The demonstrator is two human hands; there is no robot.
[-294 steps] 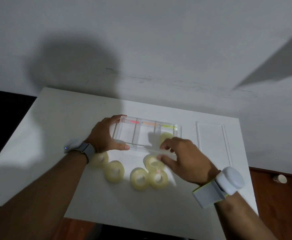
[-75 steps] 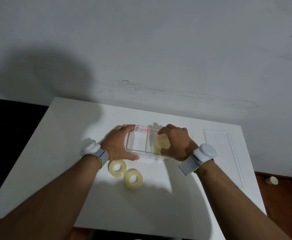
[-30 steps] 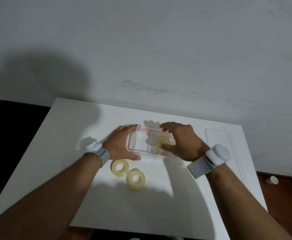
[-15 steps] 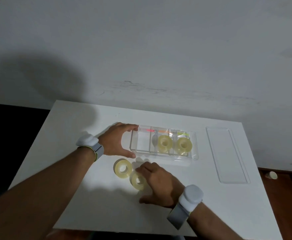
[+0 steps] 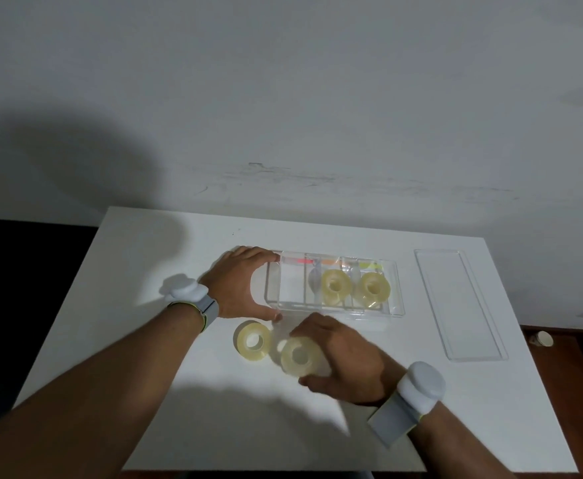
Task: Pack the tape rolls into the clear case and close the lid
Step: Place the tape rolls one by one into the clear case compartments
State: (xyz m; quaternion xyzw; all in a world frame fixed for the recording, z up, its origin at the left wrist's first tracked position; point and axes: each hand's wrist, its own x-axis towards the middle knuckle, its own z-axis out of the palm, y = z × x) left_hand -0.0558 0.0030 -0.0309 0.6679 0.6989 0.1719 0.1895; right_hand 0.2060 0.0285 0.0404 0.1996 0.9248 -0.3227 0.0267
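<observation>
The clear case (image 5: 399,292) lies open on the white table, split into compartments. Yellowish tape rolls sit in its middle (image 5: 333,285) and right (image 5: 372,288) compartments; the left compartment holds none. My left hand (image 5: 238,285) grips the case's left end between thumb and fingers. My right hand (image 5: 345,357) is shut on a tape roll (image 5: 298,356) just in front of the case, tilting it up off the table. Another loose roll (image 5: 252,341) lies flat to its left. The clear lid (image 5: 459,302) rests apart on the right.
The white table (image 5: 145,305) stands against a grey wall. Its front edge is near my forearms. A dark floor lies on the left. On the reddish floor at the right sits a small white cup (image 5: 541,339).
My right hand left the case, dropped to the loose rolls in front and closed on the right one, tipping it up. My left hand stays on the case's left end.
</observation>
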